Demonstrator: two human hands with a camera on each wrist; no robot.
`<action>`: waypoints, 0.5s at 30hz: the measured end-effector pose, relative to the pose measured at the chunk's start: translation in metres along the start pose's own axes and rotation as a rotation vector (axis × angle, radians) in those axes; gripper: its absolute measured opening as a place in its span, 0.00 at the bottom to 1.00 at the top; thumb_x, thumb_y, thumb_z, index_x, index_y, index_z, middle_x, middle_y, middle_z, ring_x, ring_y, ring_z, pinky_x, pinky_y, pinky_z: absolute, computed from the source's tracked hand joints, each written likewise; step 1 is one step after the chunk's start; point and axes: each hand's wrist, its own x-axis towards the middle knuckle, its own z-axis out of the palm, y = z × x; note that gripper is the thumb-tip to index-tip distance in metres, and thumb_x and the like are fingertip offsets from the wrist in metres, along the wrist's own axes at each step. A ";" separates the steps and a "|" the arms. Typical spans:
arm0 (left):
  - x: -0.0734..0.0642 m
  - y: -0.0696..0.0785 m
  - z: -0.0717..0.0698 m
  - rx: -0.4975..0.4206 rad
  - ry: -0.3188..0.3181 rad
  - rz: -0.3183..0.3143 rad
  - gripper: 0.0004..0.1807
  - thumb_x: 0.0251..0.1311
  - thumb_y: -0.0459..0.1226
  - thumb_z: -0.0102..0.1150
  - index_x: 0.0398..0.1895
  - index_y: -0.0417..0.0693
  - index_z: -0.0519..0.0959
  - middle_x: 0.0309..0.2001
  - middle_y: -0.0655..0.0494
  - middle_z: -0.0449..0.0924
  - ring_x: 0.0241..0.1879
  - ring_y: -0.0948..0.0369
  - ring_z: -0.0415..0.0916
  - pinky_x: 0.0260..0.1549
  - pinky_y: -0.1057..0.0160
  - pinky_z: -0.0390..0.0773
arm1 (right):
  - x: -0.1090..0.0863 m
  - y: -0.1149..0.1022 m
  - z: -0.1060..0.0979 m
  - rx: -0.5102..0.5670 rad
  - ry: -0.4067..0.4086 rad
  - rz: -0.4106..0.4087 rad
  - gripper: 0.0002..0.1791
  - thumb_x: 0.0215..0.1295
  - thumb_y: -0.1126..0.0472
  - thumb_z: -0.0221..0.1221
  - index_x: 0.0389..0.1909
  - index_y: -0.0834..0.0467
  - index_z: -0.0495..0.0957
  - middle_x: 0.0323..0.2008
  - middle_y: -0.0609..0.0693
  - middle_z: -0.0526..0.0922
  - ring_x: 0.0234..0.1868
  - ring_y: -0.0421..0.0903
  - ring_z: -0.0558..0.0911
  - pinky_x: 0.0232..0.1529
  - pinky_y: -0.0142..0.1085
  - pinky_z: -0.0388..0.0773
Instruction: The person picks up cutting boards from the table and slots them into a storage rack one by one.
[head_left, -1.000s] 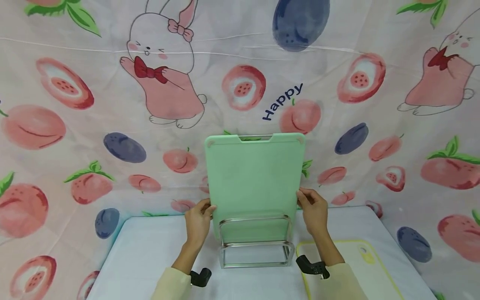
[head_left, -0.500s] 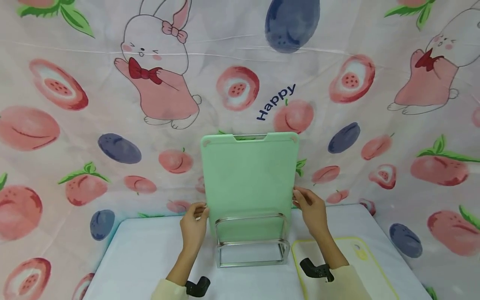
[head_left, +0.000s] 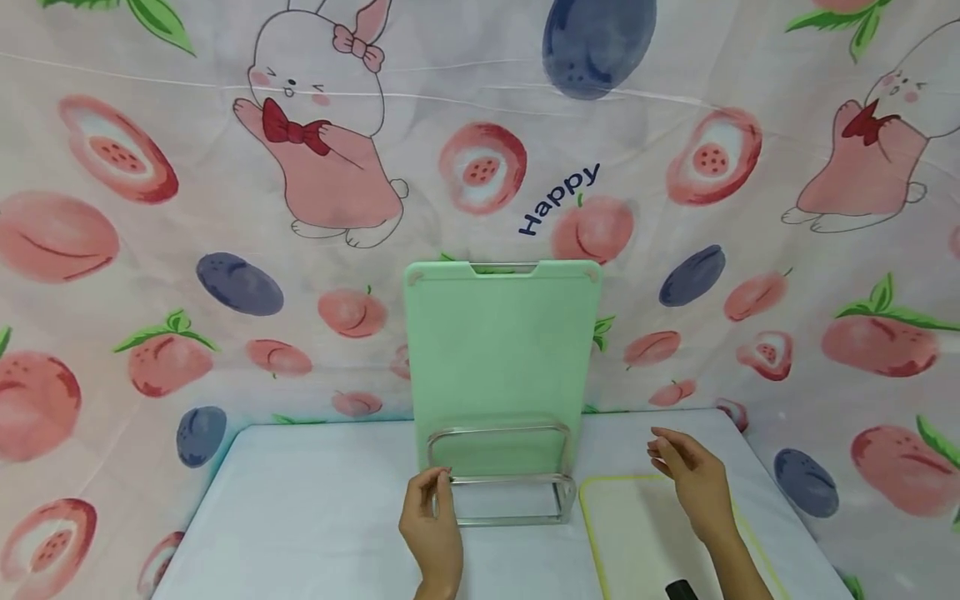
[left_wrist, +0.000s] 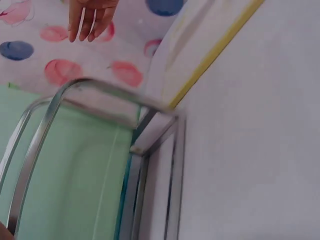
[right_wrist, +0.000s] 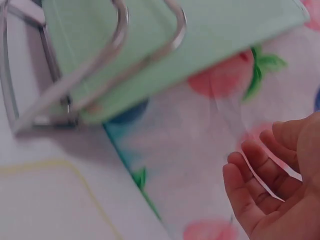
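Observation:
A light green cutting board (head_left: 498, 342) stands upright in a metal wire rack (head_left: 517, 522) on the table. My left hand (head_left: 435, 525) is at the rack's front left corner, fingers loosely bent, its fingertips overlapping the rack in the head view. Only a sliver of that hand shows at the bottom left of the left wrist view, beside a rack bar (left_wrist: 30, 175). To the right, my right hand (head_left: 693, 483) hovers over a white cutting board (head_left: 637, 533) with a yellow rim. In the right wrist view its fingers (right_wrist: 240, 195) are relaxed, holding nothing.
The white table (head_left: 315, 500) carries the rack and the yellow-rimmed board, which lies flat at the right. Behind the table hangs a cloth (head_left: 480, 233) printed with fruit and rabbits, close behind the green board.
Both hands have let go of the green board's side edges. The left came down toward the rack's front; the right moved right and down. The board stays standing in the rack.

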 end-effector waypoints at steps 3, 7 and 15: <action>-0.017 -0.001 0.005 -0.061 -0.026 0.010 0.10 0.56 0.13 0.51 0.38 0.27 0.75 0.36 0.39 0.78 0.39 0.51 0.77 0.45 0.71 0.76 | -0.011 0.008 -0.021 -0.076 0.053 0.065 0.20 0.71 0.59 0.54 0.55 0.71 0.73 0.37 0.45 0.83 0.40 0.37 0.82 0.42 0.29 0.79; -0.048 -0.008 0.018 -0.169 -0.108 -0.063 0.11 0.58 0.15 0.50 0.40 0.31 0.75 0.35 0.41 0.78 0.37 0.55 0.79 0.42 0.70 0.77 | -0.030 0.026 -0.049 -0.163 0.163 0.231 0.24 0.71 0.55 0.53 0.57 0.70 0.71 0.34 0.41 0.83 0.37 0.30 0.81 0.39 0.25 0.79; -0.115 -0.009 0.053 -0.208 -0.166 -0.503 0.05 0.64 0.24 0.53 0.40 0.28 0.72 0.26 0.47 0.76 0.24 0.58 0.80 0.24 0.64 0.82 | -0.075 0.081 -0.095 -0.386 0.310 0.534 0.34 0.71 0.44 0.50 0.57 0.73 0.71 0.31 0.55 0.85 0.25 0.30 0.77 0.25 0.28 0.79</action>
